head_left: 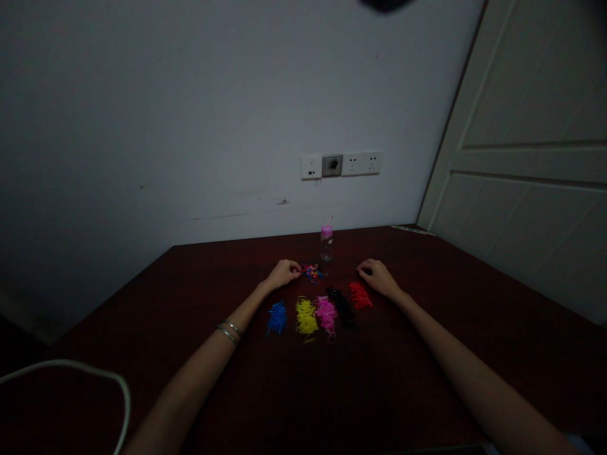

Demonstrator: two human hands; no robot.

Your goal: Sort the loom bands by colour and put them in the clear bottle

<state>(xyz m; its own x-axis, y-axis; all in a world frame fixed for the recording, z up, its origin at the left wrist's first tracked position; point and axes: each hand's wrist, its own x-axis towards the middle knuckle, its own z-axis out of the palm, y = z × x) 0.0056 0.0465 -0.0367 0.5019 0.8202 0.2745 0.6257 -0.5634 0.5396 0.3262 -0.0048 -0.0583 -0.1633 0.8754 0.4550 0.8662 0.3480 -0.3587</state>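
Left hand (283,273) reaching forward, fingers curled together beside the mixed multicoloured pile of small bands (312,272), right hand (374,275) bent inward above the red pile (360,295), grip nearly closed, contents unclear, dark reddish-brown wooden desk (294,392).

a dark reddish-brown is shown by the table (379,385). single colours are worn by the piles: blue (277,317), yellow (306,316), pink (326,314), black (342,306) and red (360,295); the small heap (312,272) is mixed in many colours. the bottle (327,248) is capped in pink.
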